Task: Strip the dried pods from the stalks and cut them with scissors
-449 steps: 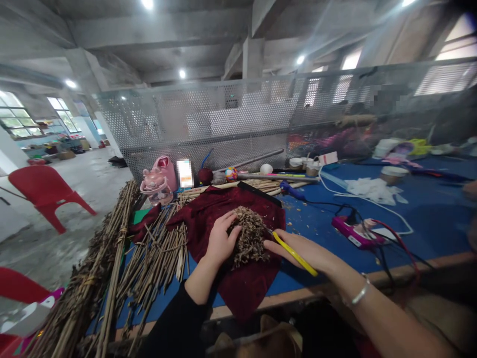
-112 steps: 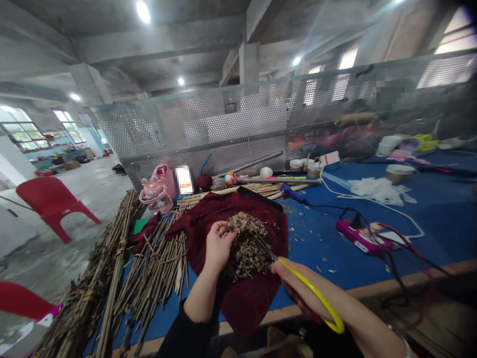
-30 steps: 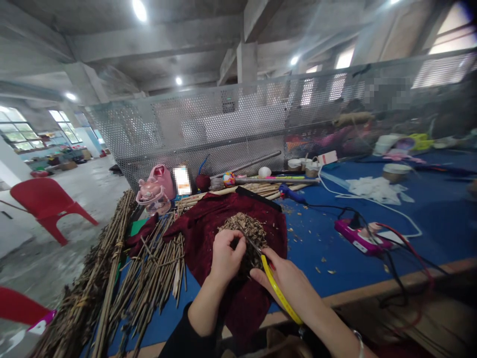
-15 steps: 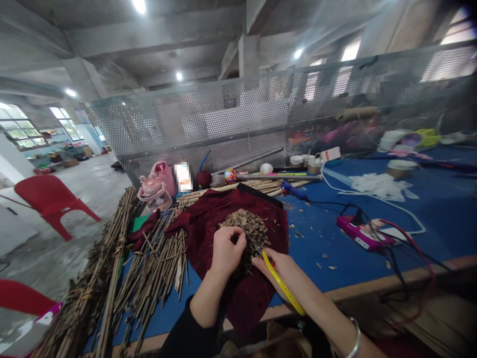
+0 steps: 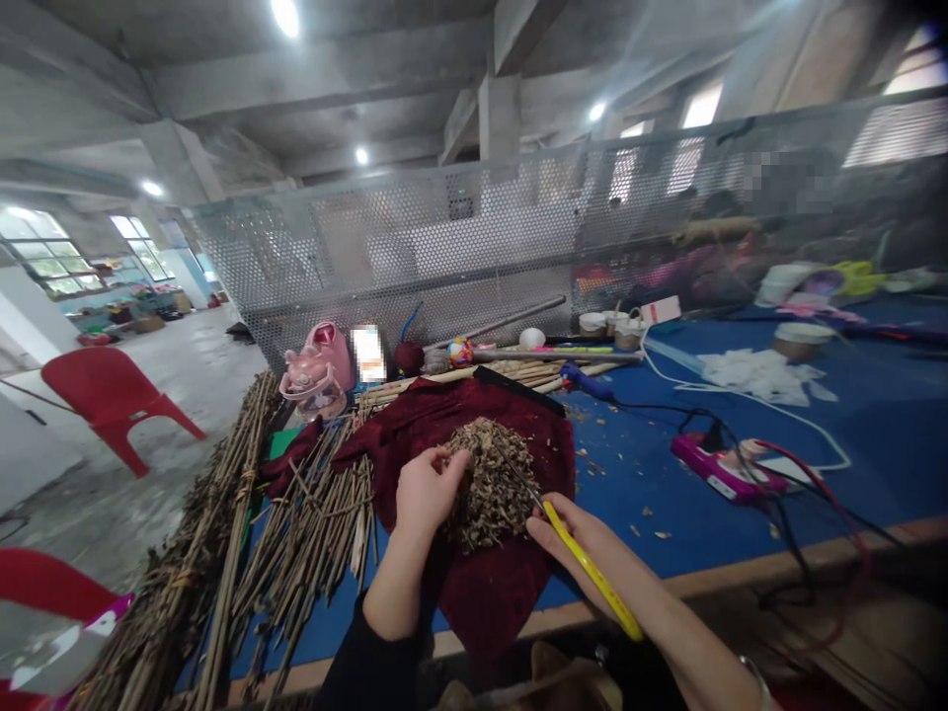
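Observation:
My right hand [image 5: 570, 533] is closed round yellow-handled scissors [image 5: 592, 573]; one long curved handle shows and the rest is inside the hand. Their thin dark blades point up and left over a heap of short, dry brown plant pieces [image 5: 493, 484]. The heap rests on a dark red cloth [image 5: 489, 602] spread over the blue tabletop. At the heap's left edge is my left hand [image 5: 426, 489], thumb and fingers curled together; whatever they hold is too small or hidden to name. Left of the cloth lie many loose dry sticks [image 5: 326, 523].
Bundled dry stalks [image 5: 185, 553] line the table's left edge. At the back stand a pink container [image 5: 330, 355] and a perforated metal screen [image 5: 400, 247]. On the right lie a blue glue gun [image 5: 585, 380], a purple power strip [image 5: 718, 469] with cables, and crumpled white plastic [image 5: 762, 375].
My left hand has moved left and away from the blades, uncovering more of the heap. My right hand has shifted slightly right with the scissors.

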### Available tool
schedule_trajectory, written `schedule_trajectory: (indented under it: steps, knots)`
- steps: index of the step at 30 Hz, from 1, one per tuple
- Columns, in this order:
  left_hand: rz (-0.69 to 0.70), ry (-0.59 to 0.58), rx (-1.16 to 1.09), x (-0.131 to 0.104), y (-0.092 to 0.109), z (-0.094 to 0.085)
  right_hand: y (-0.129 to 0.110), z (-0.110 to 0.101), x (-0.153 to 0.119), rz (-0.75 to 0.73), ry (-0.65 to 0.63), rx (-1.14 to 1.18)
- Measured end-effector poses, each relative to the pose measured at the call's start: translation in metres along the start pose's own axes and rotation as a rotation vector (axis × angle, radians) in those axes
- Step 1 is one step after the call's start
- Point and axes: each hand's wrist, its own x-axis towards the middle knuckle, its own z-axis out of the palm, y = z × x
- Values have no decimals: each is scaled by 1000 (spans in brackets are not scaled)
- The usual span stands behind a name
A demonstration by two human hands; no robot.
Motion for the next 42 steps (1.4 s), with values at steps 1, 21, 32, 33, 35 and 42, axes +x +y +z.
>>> schedule_trajectory:
  steps: [1,21,32,33,35,42]
  knots:
    - [22,-37,7,-3,2,3,0,0,0,6,-7,0]
    - [257,-53,-62,-10,8,17,-7,5,20,12,-58,-244]
    - [219,15,-133,-6,7,14,5,-1,7,-3,34,-58]
    - [209,57,-150,-5,6,12,5,-3,5,-17,24,-28]
    - [177,160,-136,2,1,8,6,-7,0,-59,-26,41]
    - [-17,-90,283,34,-29,7,8,-11,-7,-75,-79,106]
